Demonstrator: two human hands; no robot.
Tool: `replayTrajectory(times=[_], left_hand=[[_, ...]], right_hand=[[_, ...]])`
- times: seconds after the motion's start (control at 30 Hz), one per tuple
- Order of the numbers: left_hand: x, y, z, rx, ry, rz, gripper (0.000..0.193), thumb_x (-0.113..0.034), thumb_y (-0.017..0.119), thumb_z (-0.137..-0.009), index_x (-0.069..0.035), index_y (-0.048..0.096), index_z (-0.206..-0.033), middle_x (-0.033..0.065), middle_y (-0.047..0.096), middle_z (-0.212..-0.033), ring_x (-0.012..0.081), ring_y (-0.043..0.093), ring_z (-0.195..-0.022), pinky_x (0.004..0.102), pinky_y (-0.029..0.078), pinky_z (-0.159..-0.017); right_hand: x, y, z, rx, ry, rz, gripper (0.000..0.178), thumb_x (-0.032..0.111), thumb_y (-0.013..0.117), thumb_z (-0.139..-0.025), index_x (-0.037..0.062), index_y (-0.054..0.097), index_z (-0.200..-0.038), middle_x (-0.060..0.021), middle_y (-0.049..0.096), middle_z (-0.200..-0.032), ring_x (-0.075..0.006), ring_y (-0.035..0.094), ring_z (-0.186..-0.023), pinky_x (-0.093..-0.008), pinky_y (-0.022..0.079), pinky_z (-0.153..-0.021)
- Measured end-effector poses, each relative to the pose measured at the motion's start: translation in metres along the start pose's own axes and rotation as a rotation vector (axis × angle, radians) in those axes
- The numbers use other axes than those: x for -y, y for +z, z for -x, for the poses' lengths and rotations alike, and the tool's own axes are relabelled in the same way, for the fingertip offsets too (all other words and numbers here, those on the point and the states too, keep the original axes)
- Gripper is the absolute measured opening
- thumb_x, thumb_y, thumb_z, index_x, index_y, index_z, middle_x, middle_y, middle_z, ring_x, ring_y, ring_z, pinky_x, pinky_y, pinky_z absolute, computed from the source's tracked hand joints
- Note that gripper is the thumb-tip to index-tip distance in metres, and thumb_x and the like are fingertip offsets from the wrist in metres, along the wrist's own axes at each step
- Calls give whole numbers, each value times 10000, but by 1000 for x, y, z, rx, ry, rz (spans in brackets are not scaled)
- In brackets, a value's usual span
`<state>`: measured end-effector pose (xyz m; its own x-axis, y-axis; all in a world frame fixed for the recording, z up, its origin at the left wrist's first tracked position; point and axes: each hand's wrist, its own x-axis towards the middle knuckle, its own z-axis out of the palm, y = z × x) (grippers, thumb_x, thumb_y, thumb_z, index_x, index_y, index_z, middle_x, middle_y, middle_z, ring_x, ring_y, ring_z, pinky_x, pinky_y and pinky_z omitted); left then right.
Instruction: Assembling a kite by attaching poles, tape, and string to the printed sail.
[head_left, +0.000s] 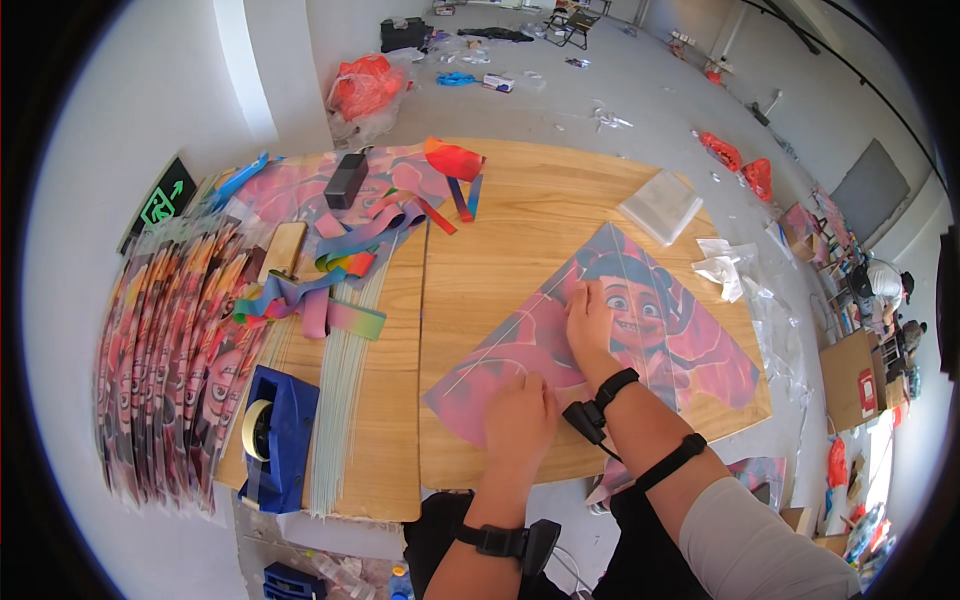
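Observation:
A diamond-shaped kite (690, 350) in pink and purple, printed with a smiling cartoon figure, lies on the wooden table (560, 190). Thin pale rods run along its middle and across its left side. Over the kite's lower left part, my left hand (521, 415) is closed, its fingers curled under; whatever they pinch is hidden. My right hand (592, 325) rests near the middle, just left of the printed face. Its fingers are bent together against the kite, and I cannot see what lies beneath them. Black straps with small devices circle both forearms.
Left on the table are a blue tape dispenser (282, 440), a bundle of thin rods (345, 430), colourful ribbons (340, 318) and a black box (347, 181). Stacked printed kites (175, 370) stand at far left. Clear plastic sleeves (662, 207) lie at the back right.

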<state>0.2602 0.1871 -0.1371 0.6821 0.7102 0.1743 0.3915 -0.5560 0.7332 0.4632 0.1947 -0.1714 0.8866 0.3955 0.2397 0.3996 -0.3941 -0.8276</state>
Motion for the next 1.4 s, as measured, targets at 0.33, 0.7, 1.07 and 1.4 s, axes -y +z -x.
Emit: replayTrajectory(times=[0.33, 0.7, 1.07, 1.4], left_hand=[[4, 17, 6, -30, 34, -81, 142, -188, 625, -891, -50, 593, -909, 145, 635, -884, 355, 637, -859, 481, 479, -758], [4, 35, 6, -82, 19, -186, 214, -232, 638, -857, -47, 606, -960, 158, 639, -976, 346, 641, -924, 489, 483, -812], [-37, -29, 60, 30, 69, -107, 358, -245, 631, -878, -47, 594, -1175, 172, 661, -1011, 382, 646, -948, 537, 504, -833], [110, -233, 132, -820, -85, -395, 296, -170, 693, -829, -109, 658, -1116, 95, 659, -1009, 352, 590, -1037, 521, 457, -856]], right_hand=[[-12, -2, -22, 23, 146, -403, 333, 335, 447, -1038, 44, 568, -929, -67, 594, -655, -189, 545, -593, -351, 441, -594], [47, -143, -14, 242, 472, -1082, 339, 404, 479, -1025, 90, 597, -1072, -12, 525, -746, -144, 508, -720, -300, 418, -671], [-20, -313, 191, 684, 573, -831, 247, 322, 504, -1021, 114, 635, -1005, -33, 582, -781, -166, 556, -736, -316, 438, -659], [-73, -339, 253, 461, 364, -1243, 228, 307, 541, -1013, 103, 608, -1088, -16, 565, -808, -150, 522, -745, -299, 417, -689]])
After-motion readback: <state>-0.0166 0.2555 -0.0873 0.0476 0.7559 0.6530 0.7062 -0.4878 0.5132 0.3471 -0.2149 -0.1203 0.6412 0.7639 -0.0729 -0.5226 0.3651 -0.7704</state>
